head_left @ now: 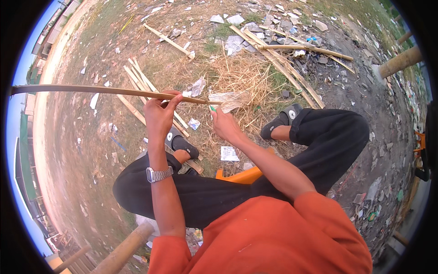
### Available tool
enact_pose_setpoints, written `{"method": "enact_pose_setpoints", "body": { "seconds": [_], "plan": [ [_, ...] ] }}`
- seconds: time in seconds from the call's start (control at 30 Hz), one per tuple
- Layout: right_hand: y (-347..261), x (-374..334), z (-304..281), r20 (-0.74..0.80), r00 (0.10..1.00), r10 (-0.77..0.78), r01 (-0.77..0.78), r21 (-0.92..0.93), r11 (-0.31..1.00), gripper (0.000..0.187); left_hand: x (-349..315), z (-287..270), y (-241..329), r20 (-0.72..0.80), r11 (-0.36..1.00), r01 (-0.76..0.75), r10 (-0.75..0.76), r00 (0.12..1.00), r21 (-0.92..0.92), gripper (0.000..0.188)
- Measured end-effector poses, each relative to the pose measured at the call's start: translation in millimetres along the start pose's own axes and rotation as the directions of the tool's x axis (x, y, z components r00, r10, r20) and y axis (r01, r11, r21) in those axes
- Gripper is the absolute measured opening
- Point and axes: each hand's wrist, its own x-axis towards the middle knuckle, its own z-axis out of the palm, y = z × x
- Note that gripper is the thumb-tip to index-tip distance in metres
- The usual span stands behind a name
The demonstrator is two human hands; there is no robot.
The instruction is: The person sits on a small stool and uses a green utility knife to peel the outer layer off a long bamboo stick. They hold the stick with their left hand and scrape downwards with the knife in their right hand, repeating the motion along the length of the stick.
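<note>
A long, narrow bamboo strip (pixel 98 89) stretches from the far left to the middle of the view, about level. My left hand (pixel 158 115) grips it near its right end, thumb and fingers pinched around it. My right hand (pixel 224 124) is closed on a small green-handled knife (pixel 212 108), most of its handle hidden in the fingers. The knife's thin blade meets the strip close to its right tip. Below that tip and beyond lies a heap of pale, straw-like shavings (pixel 242 82) on the ground.
Split bamboo pieces (pixel 141 75) lie left of the shavings, and longer bamboo strips (pixel 285 66) lie to the far right. Broken tile bits (pixel 235 19) and litter cover the dirt. An orange seat (pixel 239 176) is under me. Bamboo poles (pixel 400 63) stand at both sides.
</note>
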Motion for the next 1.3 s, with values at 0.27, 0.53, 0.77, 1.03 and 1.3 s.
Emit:
{"method": "enact_pose_setpoints", "body": {
  "seconds": [0.27, 0.53, 0.77, 1.03, 1.3],
  "plan": [
    [-15, -9, -4, 0.054, 0.998, -0.011, 0.005, 0.102, 0.995, 0.036, 0, 9, 1, -0.092, 0.998, -0.008, 0.001, 0.996, -0.07, 0.016],
    [-46, -25, -19, 0.062, 0.998, -0.015, 0.008, 0.106, 0.994, 0.033, -2, 11, 4, -0.144, 0.999, -0.04, 0.044, 0.989, 0.032, 0.017],
    [-59, -33, -22, 0.04, 0.996, -0.076, 0.074, 0.048, 0.996, 0.032, -5, 10, 3, -0.105, 0.998, -0.054, 0.056, 0.993, 0.019, 0.016],
    [-60, -25, -28, 0.135, 0.991, -0.012, -0.001, 0.094, 0.996, 0.039, -7, 11, 8, -0.091, 0.995, -0.02, 0.029, 0.995, 0.096, 0.015],
    [0, -8, -8, -0.01, 0.999, 0.038, -0.038, 0.041, 0.998, 0.037, 8, 20, 17, -0.077, 0.994, -0.042, 0.051, 0.996, 0.103, 0.014]
  ]
}}
